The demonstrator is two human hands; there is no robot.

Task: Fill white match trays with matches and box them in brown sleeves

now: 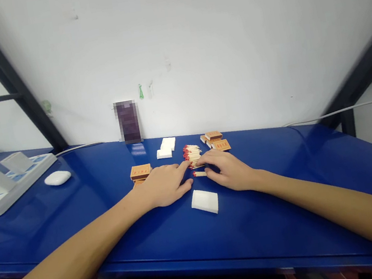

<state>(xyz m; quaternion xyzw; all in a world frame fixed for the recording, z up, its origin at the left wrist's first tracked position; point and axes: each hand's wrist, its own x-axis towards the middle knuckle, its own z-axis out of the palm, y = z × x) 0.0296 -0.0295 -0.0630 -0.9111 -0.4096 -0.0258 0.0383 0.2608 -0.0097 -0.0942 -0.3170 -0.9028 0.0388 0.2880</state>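
A pile of red-tipped matches [192, 152] lies in the middle of the blue table, heads mostly to the left. At the pile's near left edge, my left hand [168, 184] rests with index finger and thumb apart, the index tip at the matches. My right hand [226, 169] reaches the pile from the right, its index finger on the nearest matches and its thumb apart below. A small group of matches [199, 174] lies between the two hands, apart from the pile, partly by my right fingers. Closer to me is a white matchbox tray [205, 201].
Orange matchboxes [140, 171] are stacked beside my left wrist; more orange matchboxes [215, 140] sit behind my right hand. White trays [166, 148] lie near the wall. At left are a white earbud case [57, 178] and a power strip [31, 174] with plugs. A blurred dark rectangle [128, 122] leans on the wall.
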